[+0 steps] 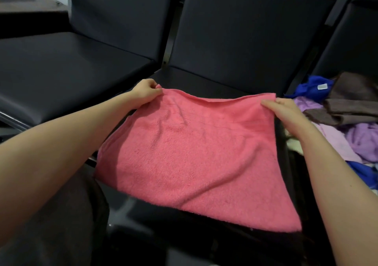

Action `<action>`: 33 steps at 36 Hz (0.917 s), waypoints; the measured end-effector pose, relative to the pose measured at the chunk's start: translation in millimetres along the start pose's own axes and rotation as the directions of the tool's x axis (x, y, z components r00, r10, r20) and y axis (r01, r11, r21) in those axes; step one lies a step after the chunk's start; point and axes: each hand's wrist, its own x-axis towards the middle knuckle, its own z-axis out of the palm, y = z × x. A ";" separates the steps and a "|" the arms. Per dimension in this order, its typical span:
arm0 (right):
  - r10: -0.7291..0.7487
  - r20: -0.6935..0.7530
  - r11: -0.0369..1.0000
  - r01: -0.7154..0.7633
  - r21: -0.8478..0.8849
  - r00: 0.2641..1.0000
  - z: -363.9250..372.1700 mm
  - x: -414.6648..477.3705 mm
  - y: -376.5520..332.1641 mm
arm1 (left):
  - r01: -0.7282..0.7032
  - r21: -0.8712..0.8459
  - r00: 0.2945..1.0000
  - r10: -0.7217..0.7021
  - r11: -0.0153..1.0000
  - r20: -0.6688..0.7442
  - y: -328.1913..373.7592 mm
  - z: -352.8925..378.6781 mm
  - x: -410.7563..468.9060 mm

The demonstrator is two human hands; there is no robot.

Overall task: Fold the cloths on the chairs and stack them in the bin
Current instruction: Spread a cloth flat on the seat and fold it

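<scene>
A pink cloth [196,151] lies spread over the middle black chair seat [214,85], its near edge hanging past the seat front. My left hand [146,92] pinches the cloth's far left corner. My right hand [286,114] grips its far right corner, fingers on top. The far edge looks doubled over, with two layers showing. No bin is in view.
A heap of loose cloths lies on the chair to the right: blue [311,86], brown [351,102] and lilac [351,140]. The left chair seat [61,65] is bare. Chair backs [245,30] rise behind. My dark trouser leg [61,214] is at lower left.
</scene>
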 end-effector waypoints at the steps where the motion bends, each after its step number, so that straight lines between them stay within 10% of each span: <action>1: -0.024 -0.015 0.998 0.023 -0.051 1.000 -2.4 -2.8 -1.7 | -0.002 -0.006 1.000 0.002 1.000 -0.004 0.4 -0.7 -0.5; 16: -0.231 -0.285 0.972 0.205 -0.116 0.930 -18.7 -28.8 -5.4 | -0.130 -0.050 0.976 0.118 0.990 -0.183 20.7 -4.0 -8.5; 24: -0.142 -0.079 0.852 0.081 -0.518 0.987 -18.3 -31.4 -0.1 | -0.136 0.335 0.991 0.135 0.932 0.028 24.3 -26.9 -19.9; 33: 0.005 -0.265 0.926 -0.104 -0.363 0.964 -42.0 -32.0 -39.8 | -0.148 0.333 0.961 0.055 0.931 0.273 65.5 -51.3 5.4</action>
